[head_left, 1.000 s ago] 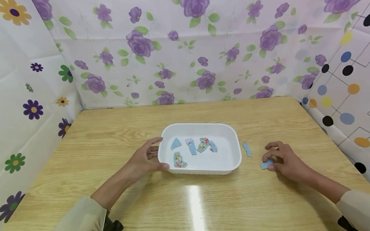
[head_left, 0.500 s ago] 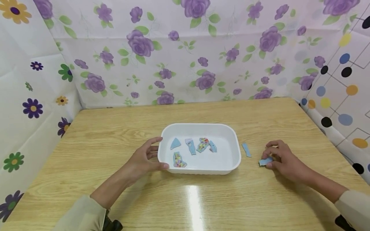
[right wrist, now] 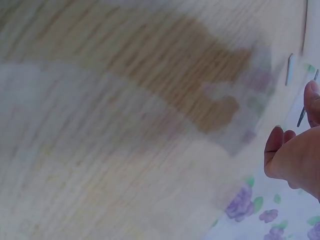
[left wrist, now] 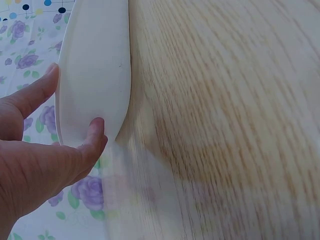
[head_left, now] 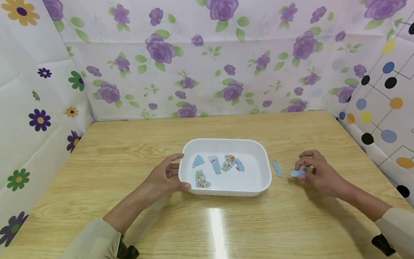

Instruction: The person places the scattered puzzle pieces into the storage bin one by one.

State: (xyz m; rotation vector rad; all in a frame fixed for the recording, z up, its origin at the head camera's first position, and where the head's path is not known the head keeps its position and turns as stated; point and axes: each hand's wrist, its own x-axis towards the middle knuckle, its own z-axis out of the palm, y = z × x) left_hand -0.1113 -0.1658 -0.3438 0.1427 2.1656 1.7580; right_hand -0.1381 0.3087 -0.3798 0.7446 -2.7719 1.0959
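In the head view, a white plastic tray point(head_left: 226, 192) stands on the table. My left hand point(head_left: 163, 177) grips its left end, the thumb at the front side and the fingers at the rim; the left wrist view shows this hand point(left wrist: 45, 155) spanning the tray's end point(left wrist: 95, 65). Right of the tray, my right hand point(head_left: 318, 173) pinches a light blue flat puzzle piece point(head_left: 295, 173) between thumb and fingers, close over the table. A narrow blue puzzle piece point(head_left: 277, 169) lies between that hand and the tray.
Inside the tray are several puzzle pieces, among them a blue triangle point(head_left: 198, 161) and a multicoloured one point(head_left: 202, 179). Flowered sheets point(head_left: 194, 72) hang behind the wooden table point(head_left: 136, 144), with a dotted sheet point(head_left: 381, 118) along the right side.
My right hand has moved slightly away from the front edge, with the blue puzzle piece tilted and then raised in its pinch. The left hand has kept its hold on the tray.
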